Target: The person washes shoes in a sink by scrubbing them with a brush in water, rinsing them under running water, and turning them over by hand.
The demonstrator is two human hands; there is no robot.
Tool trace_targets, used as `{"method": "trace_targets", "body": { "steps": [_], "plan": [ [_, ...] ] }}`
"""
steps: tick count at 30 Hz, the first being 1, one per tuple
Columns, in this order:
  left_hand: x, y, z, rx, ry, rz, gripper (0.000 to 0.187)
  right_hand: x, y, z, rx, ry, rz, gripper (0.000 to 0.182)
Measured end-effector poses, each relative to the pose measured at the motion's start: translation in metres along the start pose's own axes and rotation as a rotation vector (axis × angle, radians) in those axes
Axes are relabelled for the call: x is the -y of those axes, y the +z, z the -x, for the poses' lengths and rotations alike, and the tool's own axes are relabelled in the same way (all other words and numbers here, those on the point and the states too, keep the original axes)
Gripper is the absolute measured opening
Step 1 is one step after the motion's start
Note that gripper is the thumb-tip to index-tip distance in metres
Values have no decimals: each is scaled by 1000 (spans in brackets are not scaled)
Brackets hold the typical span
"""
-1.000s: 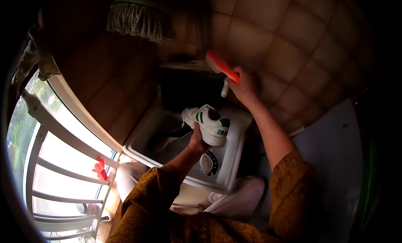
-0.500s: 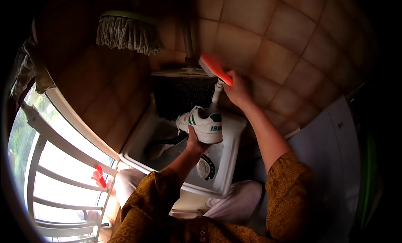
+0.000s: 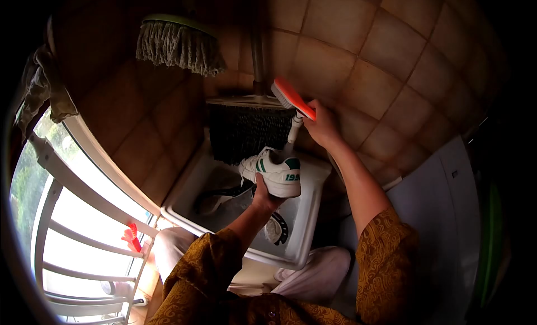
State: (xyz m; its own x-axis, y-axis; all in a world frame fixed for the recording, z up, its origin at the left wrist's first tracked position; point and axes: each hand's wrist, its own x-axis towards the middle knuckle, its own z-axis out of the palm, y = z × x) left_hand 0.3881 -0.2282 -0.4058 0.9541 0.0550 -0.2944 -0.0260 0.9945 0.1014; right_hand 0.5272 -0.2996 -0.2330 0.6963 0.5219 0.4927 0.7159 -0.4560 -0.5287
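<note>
My left hand (image 3: pixel 264 196) grips a white sneaker (image 3: pixel 275 174) with green stripes and a green heel patch, held over a white sink (image 3: pixel 314 210). The sneaker's heel is turned to the right and its opening faces the tap. In my right hand (image 3: pixel 324 128) is an orange scrub brush (image 3: pixel 294 97), its pale bristles facing left and down. That hand is up by the white tap (image 3: pixel 293 129), the brush overlapping the tap's upper end. Below the sneaker, a pale oval thing with a dark edge (image 3: pixel 273 231) lies in the sink. A dark curved piece (image 3: pixel 215 197) rests at the basin's left.
Behind the sink stands a broom (image 3: pixel 240 126) with dark bristles, and a string mop head (image 3: pixel 179 48) hangs at upper left. Tiled walls (image 3: pixel 335 56) enclose the corner. To the left are a white railing (image 3: pixel 92 202) with a red object (image 3: pixel 132 237) and a bright window.
The whole view has shifted slightly, with things appearing a little lower and further right. Both hands keep their holds on the sneaker and the brush.
</note>
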Motion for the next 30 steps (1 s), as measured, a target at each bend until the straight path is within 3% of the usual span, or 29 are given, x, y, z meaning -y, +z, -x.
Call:
{"method": "trace_targets", "body": {
  "steps": [6, 8, 21, 30],
  "plan": [
    [3, -7, -2, 3, -23, 49, 74, -7, 1, -3, 21, -8, -11, 21],
    [6, -12, -5, 9, -55, 207, 75, -7, 0, -4, 33, -10, -24, 21],
    [16, -12, -2, -69, -75, 137, 74, -9, 0, -8, 110, 39, -23, 23],
    [13, -23, -2, 14, -64, 156, 79, -14, 1, -8, 64, -2, -28, 23]
  ]
}}
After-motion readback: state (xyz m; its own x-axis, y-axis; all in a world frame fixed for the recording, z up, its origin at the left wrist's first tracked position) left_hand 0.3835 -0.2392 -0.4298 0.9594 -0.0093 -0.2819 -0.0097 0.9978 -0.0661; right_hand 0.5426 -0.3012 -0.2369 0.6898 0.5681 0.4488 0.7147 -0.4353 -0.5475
